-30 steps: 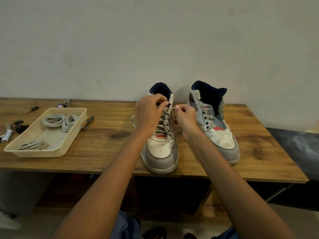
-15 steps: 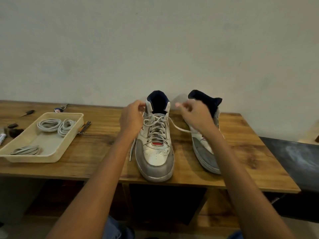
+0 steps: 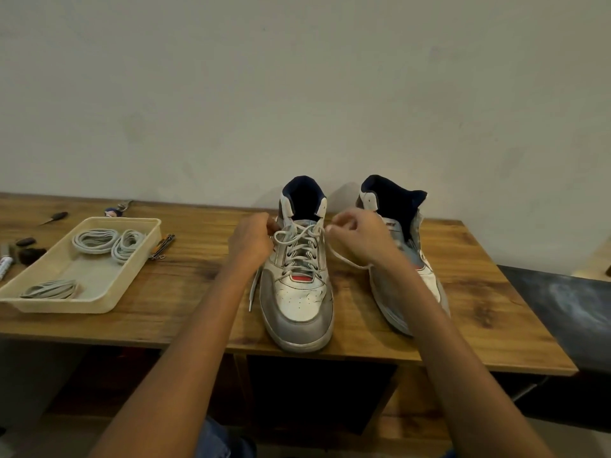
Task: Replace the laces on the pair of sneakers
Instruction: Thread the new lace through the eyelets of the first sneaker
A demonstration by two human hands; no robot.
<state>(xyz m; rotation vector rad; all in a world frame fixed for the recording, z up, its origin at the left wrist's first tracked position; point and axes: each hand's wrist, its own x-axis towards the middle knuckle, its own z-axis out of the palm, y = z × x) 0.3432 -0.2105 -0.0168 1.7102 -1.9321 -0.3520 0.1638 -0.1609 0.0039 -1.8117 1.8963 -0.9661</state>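
Our left hand (image 3: 250, 239) pinches the lace (image 3: 299, 246) at the top eyelets on the left side of the laced sneaker (image 3: 297, 285); fingers curled on it, a loose end hanging past the wrist down that side of the shoe to the table (image 3: 185, 292). Our right hand (image 3: 358, 238) pinches the other end just right of the same collar, thumb and forefinger closed on it; from there the lace runs slack down and right across the table under that wrist. Lace crosses the eyelets all the way up the tongue.

Laced sneaker stands upright near the table's front edge, toe toward us. Second sneaker (image 3: 401, 246) stands just right of it, partly hidden behind the right forearm; no lace seen on it.

Well left of the laced sneaker: a cream tray (image 3: 99, 292) with three coiled laces (image 3: 94, 240), two at the far end, one near the front. Small metal tool (image 3: 162, 245) between tray and sneaker, touching the tray's right rim. More small tools (image 3: 28, 247) left of the tray, too small to tell. Pale wall behind.
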